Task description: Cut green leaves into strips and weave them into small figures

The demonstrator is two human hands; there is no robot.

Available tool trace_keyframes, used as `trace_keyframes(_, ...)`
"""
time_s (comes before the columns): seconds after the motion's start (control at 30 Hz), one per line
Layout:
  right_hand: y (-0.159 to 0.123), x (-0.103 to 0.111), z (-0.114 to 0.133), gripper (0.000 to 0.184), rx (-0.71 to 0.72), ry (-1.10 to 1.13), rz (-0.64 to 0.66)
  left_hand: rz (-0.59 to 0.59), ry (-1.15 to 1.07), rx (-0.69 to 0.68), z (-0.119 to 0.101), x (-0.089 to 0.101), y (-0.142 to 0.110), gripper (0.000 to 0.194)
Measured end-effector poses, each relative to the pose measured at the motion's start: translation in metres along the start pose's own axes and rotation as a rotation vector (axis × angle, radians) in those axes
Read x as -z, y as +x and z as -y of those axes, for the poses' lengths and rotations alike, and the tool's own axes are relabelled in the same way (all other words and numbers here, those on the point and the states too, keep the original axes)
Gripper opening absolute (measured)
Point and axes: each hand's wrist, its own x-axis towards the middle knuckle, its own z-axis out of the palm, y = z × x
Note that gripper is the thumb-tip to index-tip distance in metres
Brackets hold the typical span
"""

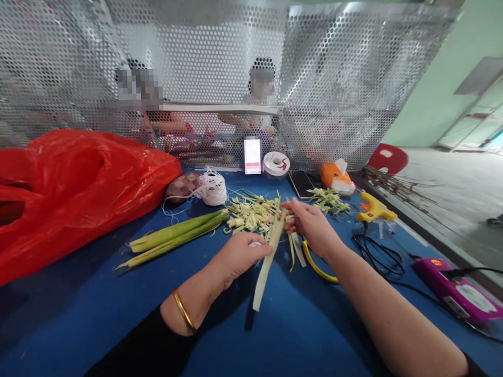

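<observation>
Pinching one pale leaf strip (262, 287), left hand (240, 255) and right hand (311, 225) clamp it; beyond the fingers lie cut scraps (252, 211), leftward seemingly uncut stalks (176, 235).

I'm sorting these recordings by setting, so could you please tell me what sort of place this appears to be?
Likely a handicraft workshop: a yellow glue gun, a ball of white string and a pile of plant trimmings share one blue worktable.

Black left sleeve (137, 346), slim gold-coloured bangle (183, 310) near its edge, black right sleeve (473, 365), bare right forearm (383, 302)
</observation>
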Motion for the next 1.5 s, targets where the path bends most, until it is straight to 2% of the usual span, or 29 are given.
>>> trace_keyframes(0.1, 0.010, 0.013, -0.010, 0.038, -0.003, -0.263, -0.139, -0.162, 0.177, -0.012, 0.008, 0.006, 0.010, 0.027)
trace_keyframes(0.17, 0.013, 0.016, -0.016, 0.028, -0.010, -0.437, -0.171, -0.250, 0.318, -0.034, 0.014, 0.011, 0.016, 0.028)
trace_keyframes(0.3, 0.012, 0.005, -0.023, 0.023, -0.023, -0.667, -0.161, -0.298, 0.428, -0.042, 0.022, 0.019, 0.023, 0.026)
trace_keyframes(0.43, 0.009, -0.004, -0.023, 0.017, -0.035, -0.758, -0.175, -0.318, 0.491, -0.050, 0.024, 0.022, 0.024, 0.026)
trace_keyframes(0.53, 0.008, -0.002, -0.021, 0.002, -0.032, -0.741, -0.183, -0.318, 0.522, -0.047, 0.023, 0.022, 0.024, 0.027)
trace_keyframes(0.73, 0.013, 0.015, -0.019, 0.007, -0.002, -0.517, -0.218, -0.341, 0.572, -0.043, 0.019, 0.019, 0.020, 0.029)
trace_keyframes(0.83, 0.013, 0.017, -0.016, 0.010, 0.014, -0.311, -0.180, -0.466, 0.628, -0.072, 0.014, 0.017, 0.014, 0.032)
trace_keyframes(0.9, 0.009, 0.012, -0.012, 0.011, -0.001, -0.151, -0.126, -0.560, 0.624, -0.099, 0.009, 0.015, 0.011, 0.031)
trace_keyframes(0.93, 0.006, 0.007, -0.009, 0.013, -0.018, -0.067, -0.089, -0.570, 0.589, -0.119, 0.007, 0.014, 0.009, 0.028)
trace_keyframes(1.0, -0.003, -0.003, -0.002, 0.020, -0.067, 0.101, -0.008, -0.488, 0.449, -0.170, 0.003, 0.011, 0.007, 0.026)
trace_keyframes(1.1, -0.018, -0.019, 0.007, 0.029, -0.144, 0.319, 0.085, -0.248, 0.202, -0.197, 0.002, 0.004, 0.006, 0.035)
trace_keyframes(1.17, -0.026, -0.028, 0.010, 0.031, -0.184, 0.425, 0.117, -0.142, 0.109, -0.178, 0.004, -0.001, 0.005, 0.039)
trace_keyframes(1.23, -0.031, -0.033, 0.010, 0.032, -0.219, 0.497, 0.139, -0.100, 0.078, -0.176, 0.006, -0.006, 0.005, 0.037)
trace_keyframes(1.33, -0.033, -0.035, 0.009, 0.031, -0.254, 0.558, 0.168, -0.122, 0.048, -0.179, 0.007, -0.010, 0.005, 0.029)
trace_keyframes(1.4, -0.031, -0.033, 0.010, 0.030, -0.249, 0.578, 0.165, -0.123, 0.011, -0.154, 0.006, -0.010, 0.003, 0.024)
trace_keyframes(1.5, -0.028, -0.027, 0.012, 0.028, -0.206, 0.591, 0.123, -0.049, 0.025, -0.125, 0.003, -0.010, 0.001, 0.025)
